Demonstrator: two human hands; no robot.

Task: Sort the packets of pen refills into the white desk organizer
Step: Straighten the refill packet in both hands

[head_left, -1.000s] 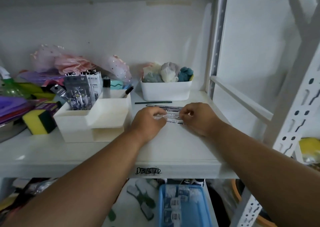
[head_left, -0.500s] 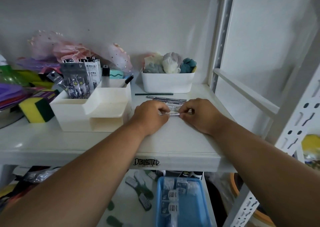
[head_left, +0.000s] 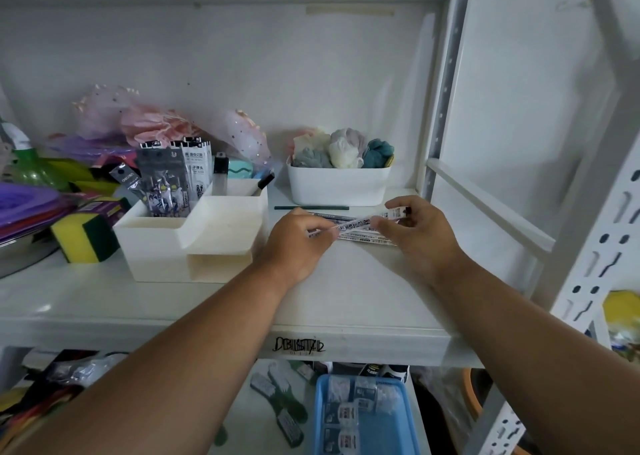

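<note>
White tub: holding cloth bundles, sitting at shelf back.
Sponge: lying left, yellow and green.
Blue basket: resting on lower shelf.

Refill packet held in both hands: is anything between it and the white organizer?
Nothing visible. The packet is held by the left hand and right hand; bare shelf separates it from the organizer.

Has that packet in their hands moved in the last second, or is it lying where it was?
Yes. The refill packet, flat on the shelf before, is now lifted, right end tilted up toward the white bin, held by left hand and right hand.
</note>
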